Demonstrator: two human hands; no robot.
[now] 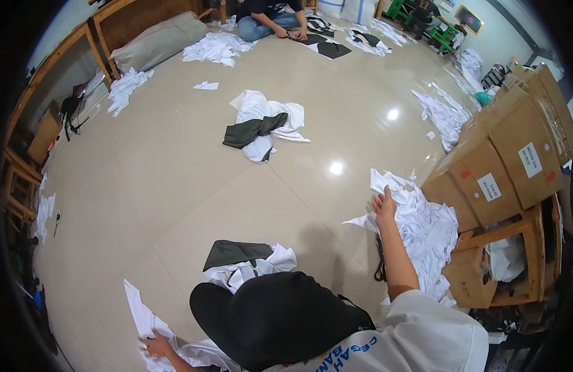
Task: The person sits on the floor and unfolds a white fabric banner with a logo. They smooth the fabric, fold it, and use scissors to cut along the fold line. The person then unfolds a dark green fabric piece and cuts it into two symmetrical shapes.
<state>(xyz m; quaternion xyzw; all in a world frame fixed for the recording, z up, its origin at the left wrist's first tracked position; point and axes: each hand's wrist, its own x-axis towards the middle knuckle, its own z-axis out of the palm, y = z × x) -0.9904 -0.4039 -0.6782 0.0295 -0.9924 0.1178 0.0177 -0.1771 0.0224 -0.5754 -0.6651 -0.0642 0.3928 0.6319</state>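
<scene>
At the lower left, my left hand (155,344) is closed on a piece of white cloth (137,304), which stands up above the fingers and trails along the floor. My right arm reaches out to the right. At its end my right hand (384,208) has its fingers apart, above the edge of a heap of white fabric scraps (426,226). Dark-handled scissors (379,257) lie beside that forearm, partly hidden. A bundle of white and dark grey cloth (243,260) sits in front of me, its near side covered by a black cap.
Another white and grey cloth bundle (255,130) lies mid-floor. Cardboard boxes (485,180) on a wooden frame (531,254) border the right. A co-worker (271,18) sits at the back handling dark cloth, near a large sack (162,40). More scraps (441,115) lie along the right.
</scene>
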